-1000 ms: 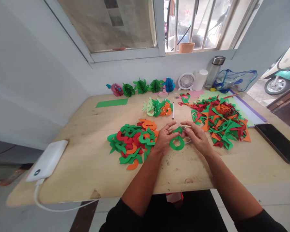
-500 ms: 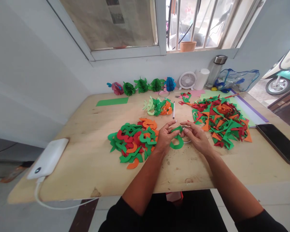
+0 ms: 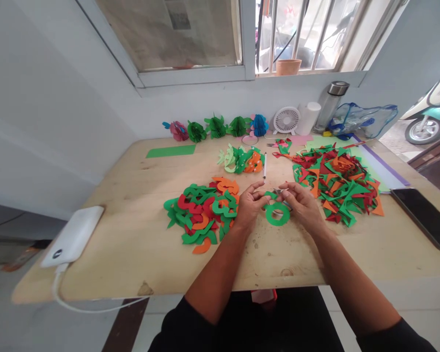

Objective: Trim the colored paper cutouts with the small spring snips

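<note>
My left hand (image 3: pixel 250 204) is closed, its thumb and fingers pinching a green paper cutout (image 3: pixel 277 221). The cutout has a round ring at its lower end, which hangs just above the table. Close by on the right, my right hand (image 3: pixel 302 208) is closed too, with a small silver metal tool (image 3: pixel 277 190) poking out at its fingertips. The tool's kind is hard to make out, as the fingers cover most of it. Beside my left wrist lies a pile of curvy green, red and orange paper cutouts (image 3: pixel 194 208).
A heap of paper scraps (image 3: pixel 339 176) lies right, near a black phone (image 3: pixel 425 215). Behind are a marker (image 3: pixel 265 166), spotted paper pieces (image 3: pixel 242 159), honeycomb paper figures (image 3: pixel 216 127), a small fan (image 3: pixel 286 120) and a glass bottle (image 3: pixel 328 110). A white power bank (image 3: pixel 73 237) lies left.
The green cutout has turned and shifted slightly right, so its ring now shows whole. My right hand has moved a little right, and the silver tool shows more clearly at its fingertips.
</note>
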Demonstrator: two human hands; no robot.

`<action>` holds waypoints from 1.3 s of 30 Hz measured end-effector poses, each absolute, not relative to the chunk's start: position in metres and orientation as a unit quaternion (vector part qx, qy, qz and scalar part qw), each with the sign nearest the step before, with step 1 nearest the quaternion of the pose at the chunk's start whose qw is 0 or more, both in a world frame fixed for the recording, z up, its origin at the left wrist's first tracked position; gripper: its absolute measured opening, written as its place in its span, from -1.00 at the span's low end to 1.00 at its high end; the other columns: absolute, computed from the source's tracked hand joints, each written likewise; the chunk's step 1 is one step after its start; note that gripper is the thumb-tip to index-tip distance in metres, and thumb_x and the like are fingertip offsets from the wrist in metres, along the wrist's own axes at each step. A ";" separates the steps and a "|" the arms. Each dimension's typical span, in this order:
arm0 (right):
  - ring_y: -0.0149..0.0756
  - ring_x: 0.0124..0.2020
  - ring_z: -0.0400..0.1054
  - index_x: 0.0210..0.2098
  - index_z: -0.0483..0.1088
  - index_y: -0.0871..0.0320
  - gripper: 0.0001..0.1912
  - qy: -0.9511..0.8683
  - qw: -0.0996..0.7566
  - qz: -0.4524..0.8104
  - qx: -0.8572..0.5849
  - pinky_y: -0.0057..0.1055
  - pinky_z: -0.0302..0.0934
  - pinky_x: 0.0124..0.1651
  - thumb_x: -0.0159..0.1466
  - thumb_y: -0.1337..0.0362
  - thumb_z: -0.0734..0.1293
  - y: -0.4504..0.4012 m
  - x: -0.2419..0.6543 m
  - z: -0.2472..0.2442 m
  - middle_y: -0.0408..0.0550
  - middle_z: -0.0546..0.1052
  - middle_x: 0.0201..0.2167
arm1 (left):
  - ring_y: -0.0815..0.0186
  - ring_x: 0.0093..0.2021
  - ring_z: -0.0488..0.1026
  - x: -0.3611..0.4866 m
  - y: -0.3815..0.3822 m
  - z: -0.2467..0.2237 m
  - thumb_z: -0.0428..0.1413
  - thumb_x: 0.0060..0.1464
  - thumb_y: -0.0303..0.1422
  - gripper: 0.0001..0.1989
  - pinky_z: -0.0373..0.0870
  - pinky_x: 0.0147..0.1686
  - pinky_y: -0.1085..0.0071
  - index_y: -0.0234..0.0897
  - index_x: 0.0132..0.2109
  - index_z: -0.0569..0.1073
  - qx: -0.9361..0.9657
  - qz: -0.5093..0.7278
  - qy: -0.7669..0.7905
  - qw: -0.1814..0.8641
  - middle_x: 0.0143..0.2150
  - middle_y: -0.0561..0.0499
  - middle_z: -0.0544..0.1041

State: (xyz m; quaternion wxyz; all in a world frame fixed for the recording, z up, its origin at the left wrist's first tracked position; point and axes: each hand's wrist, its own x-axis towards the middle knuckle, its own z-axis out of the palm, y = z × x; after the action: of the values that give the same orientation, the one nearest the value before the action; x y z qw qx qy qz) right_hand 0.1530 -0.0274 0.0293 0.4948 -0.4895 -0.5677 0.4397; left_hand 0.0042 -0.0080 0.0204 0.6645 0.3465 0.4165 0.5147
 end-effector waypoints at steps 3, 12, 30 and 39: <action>-0.35 -0.47 0.38 -0.23 0.35 0.12 -0.68 -0.577 0.485 0.446 -0.483 -0.44 0.24 -0.45 0.19 0.01 0.28 -0.027 0.153 0.029 -0.12 0.51 -0.50 | 0.46 -0.52 0.39 0.004 -0.008 0.022 0.31 -0.38 -0.42 -0.31 0.26 -0.46 0.53 -0.40 0.02 0.36 0.329 0.519 0.411 0.674 -0.50 0.12 0.46; -0.36 -0.44 0.37 -0.21 0.33 0.12 -0.70 -0.597 0.458 0.501 -0.427 -0.42 0.23 -0.39 0.21 0.03 0.28 -0.029 0.147 0.027 -0.12 0.50 -0.47 | 0.51 -0.61 0.31 0.004 -0.010 0.024 0.31 -0.39 -0.39 -0.30 0.12 -0.64 0.58 -0.37 0.02 0.36 0.307 0.510 0.423 0.683 -0.46 0.08 0.47; -0.29 -0.41 0.35 -0.42 0.36 0.12 -0.83 -0.742 0.423 0.036 -0.518 -0.31 0.13 -0.20 0.24 0.18 0.27 -0.025 0.158 0.023 -0.12 0.49 -0.50 | 0.50 -0.59 0.33 0.005 -0.012 0.021 0.26 -0.32 -0.43 -0.38 0.07 -0.63 0.59 -0.35 0.02 0.38 0.362 0.471 0.434 0.677 -0.47 0.07 0.51; -0.30 -0.45 0.32 -0.48 0.34 0.10 -0.78 -0.777 0.387 -0.067 -0.493 -0.33 0.11 -0.21 0.27 0.20 0.26 -0.023 0.159 0.025 -0.11 0.48 -0.54 | 0.49 -0.59 0.34 0.003 -0.011 0.020 0.25 -0.32 -0.46 -0.41 0.12 -0.61 0.59 -0.33 -0.01 0.40 0.354 0.457 0.429 0.694 -0.46 0.04 0.53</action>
State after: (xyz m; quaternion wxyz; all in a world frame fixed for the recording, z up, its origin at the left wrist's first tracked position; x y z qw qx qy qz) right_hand 0.1593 -0.0230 0.0248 0.3867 -0.4926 -0.7767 -0.0671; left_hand 0.0030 -0.0111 0.0201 0.6944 0.3539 0.4288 0.4568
